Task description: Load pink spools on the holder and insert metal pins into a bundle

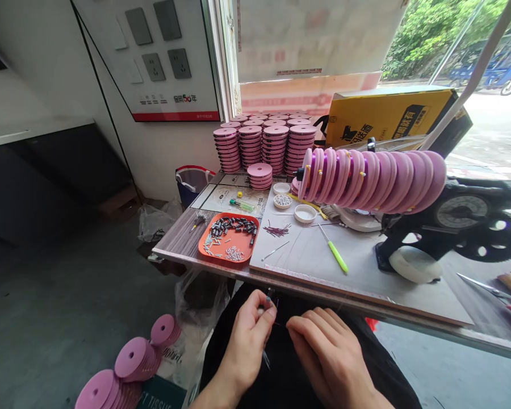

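Observation:
Over my lap, my left hand (252, 332) is closed, thumb and forefinger pinching a small dark piece (271, 293) with a bluish spot at its end. A thin pale strand (266, 360) hangs below that hand. My right hand (330, 352) is beside it, a small gap apart, its fingers curled with the tips together. Whatever those fingertips hold is hidden or too fine to name. Nearest on the table is an orange tray (201, 245) of small black and silvery parts. A green-handled needle tool (337, 257) lies on the pale board (298, 267).
A black machine (460, 210) carries a row of pink foam spools (375, 180). More pink spools (276, 149) are stacked behind, others (136, 359) low at left. Small white dishes (305, 213) and dark red strips (276, 230) lie on the board. Scissors (500, 294) rest at right.

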Available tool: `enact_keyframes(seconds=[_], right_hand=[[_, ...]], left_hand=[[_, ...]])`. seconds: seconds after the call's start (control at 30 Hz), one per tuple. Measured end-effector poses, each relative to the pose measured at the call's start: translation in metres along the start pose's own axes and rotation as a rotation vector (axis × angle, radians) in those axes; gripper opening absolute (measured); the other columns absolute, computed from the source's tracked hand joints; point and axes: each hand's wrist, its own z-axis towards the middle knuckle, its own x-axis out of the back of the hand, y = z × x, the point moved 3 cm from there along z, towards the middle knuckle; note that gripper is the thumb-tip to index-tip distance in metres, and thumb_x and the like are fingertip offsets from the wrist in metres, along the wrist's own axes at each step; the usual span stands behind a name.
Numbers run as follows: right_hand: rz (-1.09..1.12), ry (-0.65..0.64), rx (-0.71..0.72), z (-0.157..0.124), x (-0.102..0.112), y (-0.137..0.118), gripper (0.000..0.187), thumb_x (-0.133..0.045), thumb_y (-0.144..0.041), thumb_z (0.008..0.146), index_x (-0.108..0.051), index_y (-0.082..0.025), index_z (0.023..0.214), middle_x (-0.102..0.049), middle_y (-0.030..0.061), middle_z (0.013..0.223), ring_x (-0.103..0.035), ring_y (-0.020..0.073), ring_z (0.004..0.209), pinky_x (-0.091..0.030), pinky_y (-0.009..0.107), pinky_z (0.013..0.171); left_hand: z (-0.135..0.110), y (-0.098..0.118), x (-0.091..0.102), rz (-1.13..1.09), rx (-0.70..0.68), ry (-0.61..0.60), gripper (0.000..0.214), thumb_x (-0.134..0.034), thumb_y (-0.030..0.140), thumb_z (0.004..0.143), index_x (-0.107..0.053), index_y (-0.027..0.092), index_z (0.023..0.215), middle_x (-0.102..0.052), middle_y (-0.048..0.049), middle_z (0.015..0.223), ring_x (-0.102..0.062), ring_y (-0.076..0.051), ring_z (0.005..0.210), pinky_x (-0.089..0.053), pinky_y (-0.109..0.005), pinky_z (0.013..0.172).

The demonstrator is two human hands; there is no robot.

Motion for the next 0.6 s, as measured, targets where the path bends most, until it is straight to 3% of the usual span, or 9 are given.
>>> enact_keyframes(seconds=[0.37, 0.6], right_hand=[[-0.004, -0.014, -0.016, -0.002, -0.0026, 0.0026, 0.018, -0.041, -0.01, 0.087, -0.053, -0.017, 0.077, -0.053, -0.0003, 0.059, -0.047, 0.0112, 0.052, -0.034, 0.026, 0.052], [-0.049, 0.022, -0.102, -0.0019, -0.0005, 0.0081, 0.016, -0.041, -0.011, 0.088, -0.054, -0.017, 0.079, -0.054, -0.0001, 0.061, -0.05, 0.012, 0.054, -0.036, 0.025, 0.053]], left_hand=[[-0.0022, 0.0001, -0.0001, -0.028, 0.025, -0.024, 0.022, -0.052, 0.036, 0.081, -0.039, 0.02, 0.071, -0.025, 0.01, 0.052, -0.017, -0.007, 0.046, -0.013, -0.02, 0.043], [-0.0065, 0.0016, -0.0018, 0.029, 0.024, -0.072, 0.021, -0.048, 0.035, 0.084, -0.037, 0.021, 0.072, -0.024, 0.0097, 0.054, -0.018, -0.008, 0.048, -0.014, -0.021, 0.043]])
